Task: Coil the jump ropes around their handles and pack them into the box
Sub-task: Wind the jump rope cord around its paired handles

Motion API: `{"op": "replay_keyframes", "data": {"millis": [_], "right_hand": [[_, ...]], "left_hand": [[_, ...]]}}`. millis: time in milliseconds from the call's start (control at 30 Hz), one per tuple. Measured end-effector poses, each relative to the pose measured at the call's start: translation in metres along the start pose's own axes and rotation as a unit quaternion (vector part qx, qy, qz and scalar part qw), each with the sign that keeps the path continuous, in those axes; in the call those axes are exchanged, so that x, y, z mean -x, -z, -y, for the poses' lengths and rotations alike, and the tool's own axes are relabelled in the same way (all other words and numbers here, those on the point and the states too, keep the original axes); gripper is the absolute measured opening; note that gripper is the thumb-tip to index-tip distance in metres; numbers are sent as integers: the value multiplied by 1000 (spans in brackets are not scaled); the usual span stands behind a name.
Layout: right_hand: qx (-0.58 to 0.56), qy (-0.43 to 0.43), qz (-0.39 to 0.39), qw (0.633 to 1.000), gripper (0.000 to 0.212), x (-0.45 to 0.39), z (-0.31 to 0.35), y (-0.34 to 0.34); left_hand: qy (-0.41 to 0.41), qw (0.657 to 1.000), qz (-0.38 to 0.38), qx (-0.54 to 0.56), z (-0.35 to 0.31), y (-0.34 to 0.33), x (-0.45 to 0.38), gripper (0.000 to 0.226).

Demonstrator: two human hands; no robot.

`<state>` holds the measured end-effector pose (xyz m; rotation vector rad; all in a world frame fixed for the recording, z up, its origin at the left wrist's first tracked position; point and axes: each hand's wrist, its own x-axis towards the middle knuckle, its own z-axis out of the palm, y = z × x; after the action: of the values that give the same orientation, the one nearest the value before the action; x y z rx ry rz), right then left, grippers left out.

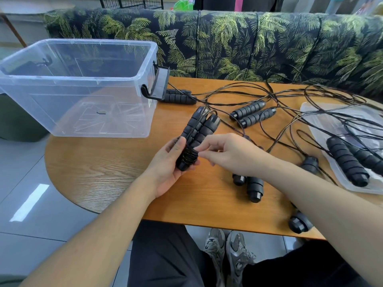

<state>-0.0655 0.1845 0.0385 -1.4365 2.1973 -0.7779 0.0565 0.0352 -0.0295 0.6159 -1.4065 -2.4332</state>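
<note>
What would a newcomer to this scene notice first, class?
At the centre, the left hand grips a pair of black handles while the right hand pinches the cord wound round them. Behind, at the left, stands a clear plastic box, and loose ropes sprawl over the wooden table at the right.

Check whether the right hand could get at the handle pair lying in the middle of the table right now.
Probably yes: the right hand sits close to the handle pair, with only loose rope lying between, but it is busy pinching rope at the held handles.
</note>
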Motion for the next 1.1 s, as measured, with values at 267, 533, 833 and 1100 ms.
{"op": "replay_keyframes", "data": {"millis": [267,533,833,1100], "right_hand": [[62,-7,-39,997,19,3,-8,4],[34,8,52,998,13,12,-22,4],[66,-26,9,997,40,10,-20,15],[29,1,43,999,45,0,-23,24]], "left_hand": [[-5,1000,15,-10,-3,-3,3,54],[0,999,20,26,-6,0,6,47],[17,995,47,91,-8,5,8,46],[35,981,124,143,-10,15,8,49]]}}
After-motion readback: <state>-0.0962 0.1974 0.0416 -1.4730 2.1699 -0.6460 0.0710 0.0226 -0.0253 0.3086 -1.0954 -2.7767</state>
